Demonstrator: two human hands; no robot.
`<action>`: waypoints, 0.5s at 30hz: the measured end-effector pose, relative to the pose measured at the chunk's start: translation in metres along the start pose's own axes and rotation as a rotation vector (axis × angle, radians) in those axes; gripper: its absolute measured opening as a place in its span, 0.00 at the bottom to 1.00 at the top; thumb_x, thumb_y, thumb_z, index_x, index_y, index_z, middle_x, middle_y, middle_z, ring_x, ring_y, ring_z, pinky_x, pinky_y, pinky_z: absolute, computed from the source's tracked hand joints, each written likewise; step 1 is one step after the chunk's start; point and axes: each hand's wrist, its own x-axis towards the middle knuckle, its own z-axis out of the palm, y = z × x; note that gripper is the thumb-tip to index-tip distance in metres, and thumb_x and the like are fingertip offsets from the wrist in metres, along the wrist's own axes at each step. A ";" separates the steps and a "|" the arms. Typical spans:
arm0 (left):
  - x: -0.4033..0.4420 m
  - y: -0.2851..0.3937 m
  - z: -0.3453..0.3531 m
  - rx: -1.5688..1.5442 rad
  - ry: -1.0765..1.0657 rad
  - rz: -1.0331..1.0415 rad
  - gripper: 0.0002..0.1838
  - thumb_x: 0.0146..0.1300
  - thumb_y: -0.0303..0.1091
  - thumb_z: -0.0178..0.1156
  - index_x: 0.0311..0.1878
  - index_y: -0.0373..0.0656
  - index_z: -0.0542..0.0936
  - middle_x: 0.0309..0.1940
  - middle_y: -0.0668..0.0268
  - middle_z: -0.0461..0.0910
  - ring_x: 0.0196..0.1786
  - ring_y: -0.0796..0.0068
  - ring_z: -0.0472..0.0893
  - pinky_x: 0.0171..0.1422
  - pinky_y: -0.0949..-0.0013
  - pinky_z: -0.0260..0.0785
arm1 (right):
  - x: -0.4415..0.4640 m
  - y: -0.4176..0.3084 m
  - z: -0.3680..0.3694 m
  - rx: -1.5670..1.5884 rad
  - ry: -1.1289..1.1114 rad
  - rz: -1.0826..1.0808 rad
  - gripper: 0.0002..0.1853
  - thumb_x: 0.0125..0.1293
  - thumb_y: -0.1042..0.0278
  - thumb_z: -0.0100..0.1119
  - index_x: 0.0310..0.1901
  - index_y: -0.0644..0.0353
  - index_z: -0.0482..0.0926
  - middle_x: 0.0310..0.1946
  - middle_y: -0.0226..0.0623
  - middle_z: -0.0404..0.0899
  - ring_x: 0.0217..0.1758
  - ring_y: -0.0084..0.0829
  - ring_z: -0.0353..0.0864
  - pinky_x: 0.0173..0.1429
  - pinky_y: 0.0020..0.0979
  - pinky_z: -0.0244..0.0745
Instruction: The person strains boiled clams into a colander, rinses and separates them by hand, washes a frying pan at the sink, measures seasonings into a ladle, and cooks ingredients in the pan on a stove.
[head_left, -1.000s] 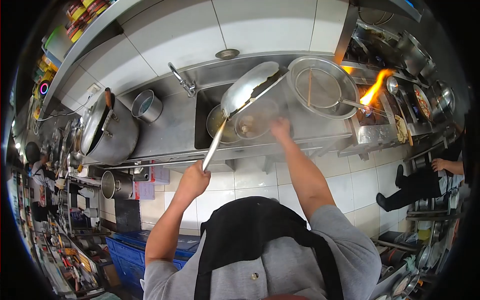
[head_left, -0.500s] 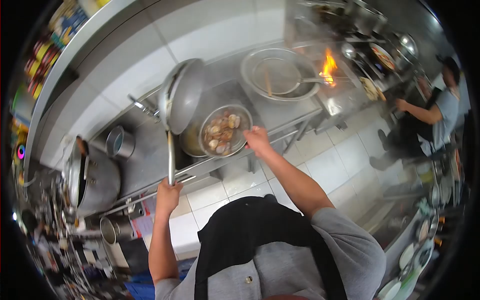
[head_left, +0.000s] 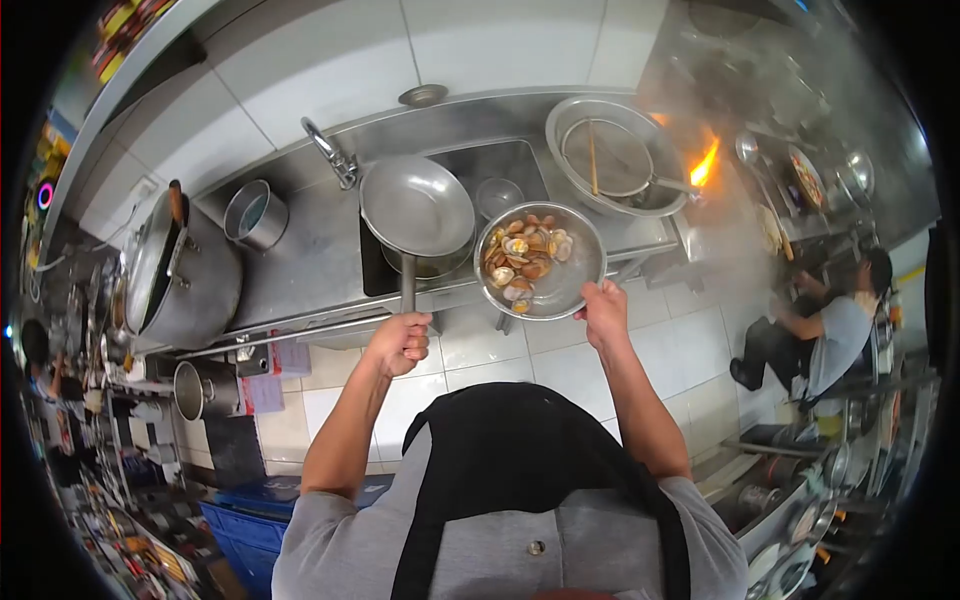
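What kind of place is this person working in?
Most likely a commercial kitchen, perhaps a restaurant's: a flame rises at the cooking station, a big lidded pot stands on the steel counter, and the right hand holds a bowl of clams.

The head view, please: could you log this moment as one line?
left grip: holds pan by handle | right grip: holds bowl at rim | bowl: shellfish inside | pan: over sink | flame: lit, at right

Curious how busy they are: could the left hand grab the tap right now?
Probably not without letting go: the left hand is closed round the handle of the pan, whose body is close beside the tap.
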 end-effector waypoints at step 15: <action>0.077 -0.042 0.008 -0.376 -0.184 -0.050 0.16 0.70 0.38 0.57 0.28 0.48 0.63 0.16 0.76 0.59 0.14 0.83 0.57 0.16 0.74 0.52 | 0.064 -0.028 0.059 0.007 -0.126 0.023 0.04 0.62 0.75 0.56 0.31 0.62 0.72 0.24 0.33 0.76 0.17 0.23 0.72 0.20 0.25 0.68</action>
